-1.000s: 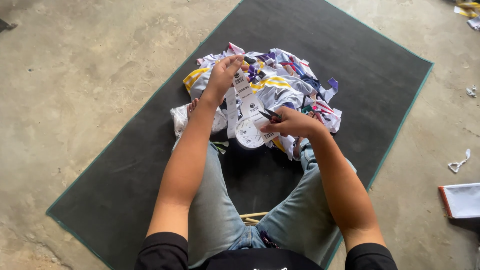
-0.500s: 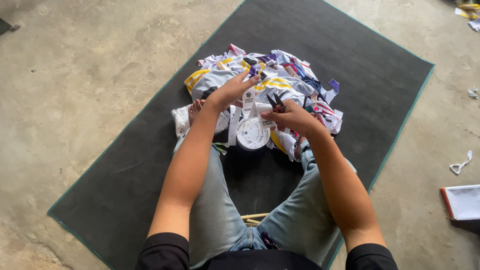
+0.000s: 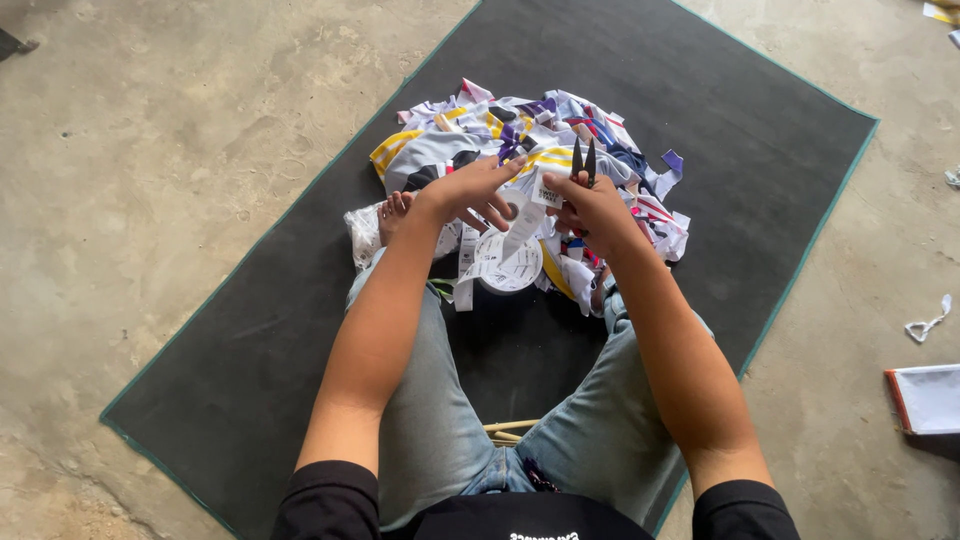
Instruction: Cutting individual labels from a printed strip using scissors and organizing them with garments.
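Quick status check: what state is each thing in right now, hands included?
Left hand: fingers spread, touching the paper tags.
Right hand: closed around the snips.
Snips: blades pointing up, nearly closed.
Paper tags: dangling, uncut.
Garment pile: heaped on the mat.
Mat: flat.

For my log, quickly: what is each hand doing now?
Left hand: open, fingers on white paper tags.
Right hand: closed, holding small snips.
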